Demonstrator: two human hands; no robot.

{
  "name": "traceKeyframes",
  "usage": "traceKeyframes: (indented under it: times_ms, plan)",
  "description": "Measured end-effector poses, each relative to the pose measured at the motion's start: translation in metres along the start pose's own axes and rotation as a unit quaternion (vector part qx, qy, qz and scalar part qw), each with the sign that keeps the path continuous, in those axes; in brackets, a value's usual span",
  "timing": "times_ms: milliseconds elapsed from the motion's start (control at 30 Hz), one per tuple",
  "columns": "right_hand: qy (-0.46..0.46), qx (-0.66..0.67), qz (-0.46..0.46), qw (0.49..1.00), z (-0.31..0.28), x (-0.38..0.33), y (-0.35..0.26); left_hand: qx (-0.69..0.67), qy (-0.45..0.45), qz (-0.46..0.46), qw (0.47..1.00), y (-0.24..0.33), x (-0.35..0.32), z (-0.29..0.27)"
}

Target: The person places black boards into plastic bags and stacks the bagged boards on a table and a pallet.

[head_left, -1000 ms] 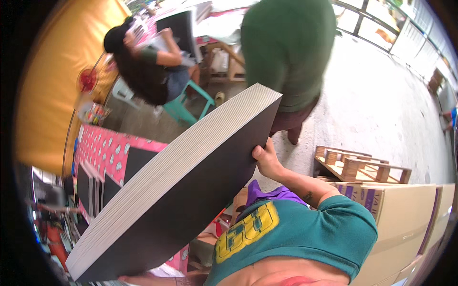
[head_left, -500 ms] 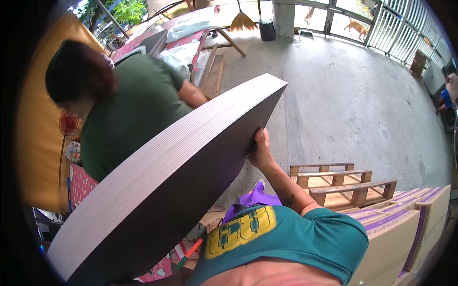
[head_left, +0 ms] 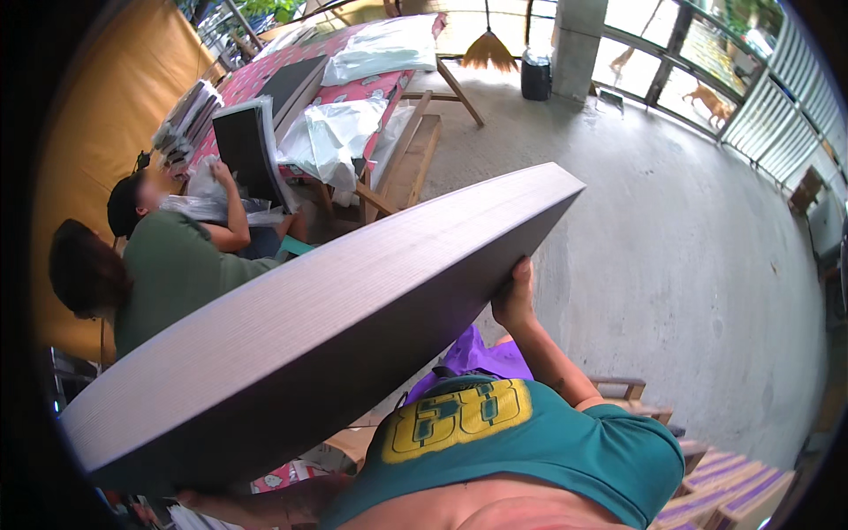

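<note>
Both my hands hold a long, thick stack of sheets [head_left: 331, 305], with a black face and pale, finely lined edges, slanting across in front of my chest. My right hand [head_left: 517, 296] grips its far right end, thumb on the black face and the other fingers mostly hidden. Down at the lower left, my left hand [head_left: 201, 505] is against the underside of the near end, its fingers partly covered by the stack. Beyond the stack, a person in a green shirt [head_left: 177, 265] bends low. Beside them, another person in a dark cap [head_left: 128, 203] handles clear plastic next to an upright black-faced stack [head_left: 246, 150].
A table with a pink patterned cover [head_left: 256, 79] bears white plastic bags [head_left: 331, 132] and more stacks. A wooden bench [head_left: 415, 159] stands by it. At the lower right are wooden pallets [head_left: 623, 389] and cartons with purple tape [head_left: 724, 486]. A broom [head_left: 488, 51] is at the back.
The view has swung left, and the stack now lies flatter, its far end further right. The green-shirted person appears further left and lower; the capped person and my left hand have come into view.
</note>
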State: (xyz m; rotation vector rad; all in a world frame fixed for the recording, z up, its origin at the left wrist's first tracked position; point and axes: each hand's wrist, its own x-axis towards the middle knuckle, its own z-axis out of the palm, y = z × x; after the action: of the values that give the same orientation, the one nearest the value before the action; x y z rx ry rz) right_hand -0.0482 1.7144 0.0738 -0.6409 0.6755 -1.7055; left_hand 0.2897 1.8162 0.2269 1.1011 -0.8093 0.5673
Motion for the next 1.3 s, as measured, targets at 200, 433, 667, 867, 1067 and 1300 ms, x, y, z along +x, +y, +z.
traceKeyframes:
  times_ms: [200, 433, 667, 867, 1067, 1300]
  plan:
    - [-0.068, -0.03, -0.025, 0.997, -0.05, 0.179, -0.041, 0.04, 0.035, -0.002, 0.999, 0.022, -0.062, 0.129]
    - [-0.135, -0.057, -0.058, 0.987, -0.06, 0.426, -0.085, 0.063, 0.057, 0.001, 0.996, 0.038, -0.108, 0.307]
    - [-0.197, 0.007, -0.132, 0.972, -0.021, 0.694, -0.066, 0.034, 0.061, 0.019, 0.997, 0.003, -0.138, 0.514]
    - [-0.323, -0.003, -0.247, 0.914, 0.059, 0.933, -0.076, -0.108, 0.067, 0.015, 0.992, -0.097, -0.125, 0.691]
    - [-0.359, 0.073, -0.354, 0.86, 0.123, 1.118, -0.071, -0.183, 0.082, 0.043, 0.979, -0.165, -0.1, 0.873]
    - [-0.353, 0.091, -0.37, 0.854, 0.198, 1.306, -0.041, -0.117, 0.153, 0.118, 0.974, -0.203, -0.113, 1.032]
